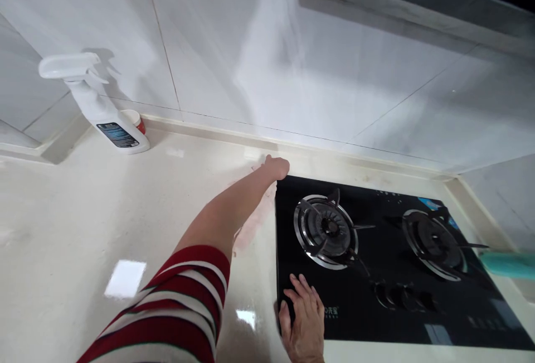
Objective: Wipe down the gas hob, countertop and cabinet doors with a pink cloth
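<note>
My left arm, in a red and white striped sleeve, reaches across to the back of the counter. At its end, my left hand (277, 168) is closed beside the back left corner of the black glass gas hob (368, 307); anything in its fingers is hidden. My right hand (306, 315) lies palm down on the front left part of the hob, fingers stretched and a little apart, holding nothing. Between the hands sits the left burner (328, 229) with its pan support. A pinkish wet smear (253, 223) marks the counter beside my left forearm.
A white spray bottle (104, 112) stands at the back left, with a small red and white container (136, 120) behind it. The right burner (434, 240) lies farther along the hob. A teal item (510, 264) rests at the right edge. Overhead juts a range hood (418, 0).
</note>
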{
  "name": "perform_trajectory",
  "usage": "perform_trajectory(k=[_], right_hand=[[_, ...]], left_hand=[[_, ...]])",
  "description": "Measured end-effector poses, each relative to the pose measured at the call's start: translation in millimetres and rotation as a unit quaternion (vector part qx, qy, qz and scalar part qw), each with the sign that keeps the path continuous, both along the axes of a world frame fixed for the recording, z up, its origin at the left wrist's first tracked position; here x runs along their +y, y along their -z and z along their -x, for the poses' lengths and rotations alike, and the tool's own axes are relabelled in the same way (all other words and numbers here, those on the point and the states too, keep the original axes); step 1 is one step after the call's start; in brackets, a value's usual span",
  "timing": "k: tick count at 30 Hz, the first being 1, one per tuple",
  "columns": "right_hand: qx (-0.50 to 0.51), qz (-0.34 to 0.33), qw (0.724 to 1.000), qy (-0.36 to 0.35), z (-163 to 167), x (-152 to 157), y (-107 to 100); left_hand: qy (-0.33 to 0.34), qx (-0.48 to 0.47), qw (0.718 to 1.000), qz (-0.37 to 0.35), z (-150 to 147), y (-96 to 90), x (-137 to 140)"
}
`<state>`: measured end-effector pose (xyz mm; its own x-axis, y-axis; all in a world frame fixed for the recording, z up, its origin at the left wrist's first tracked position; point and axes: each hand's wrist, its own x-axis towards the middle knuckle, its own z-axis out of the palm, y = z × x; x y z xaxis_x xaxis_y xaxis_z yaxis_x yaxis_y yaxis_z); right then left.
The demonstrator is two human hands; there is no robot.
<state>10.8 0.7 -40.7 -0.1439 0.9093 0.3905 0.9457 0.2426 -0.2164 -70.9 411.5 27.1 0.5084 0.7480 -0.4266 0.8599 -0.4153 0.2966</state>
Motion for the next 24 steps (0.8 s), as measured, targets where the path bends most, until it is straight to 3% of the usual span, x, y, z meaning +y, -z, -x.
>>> perform_trajectory(k=[7,13,18,24], right_hand=[[0.000,0.007,1.000,0.017,4.3,0.6,-2.4],[-0.001,-0.006,1.000,0.015,7.9,3.5,-4.1],[0.001,-0.008,1.000,0.012,8.1,4.0,-6.3],[0.011,0.001,1.000,0.015,7.0,4.3,-7.8]], left_hand=[[-0.028,-0.011,0.999,0.015,39.7,3.2,-11.3],[-0.066,-0.070,0.995,-0.034,64.4,7.3,-40.0],[-0.117,-0.062,0.989,-0.069,66.1,6.5,-49.1],[-0.090,-0.029,0.994,-0.046,52.6,5.3,-36.3]])
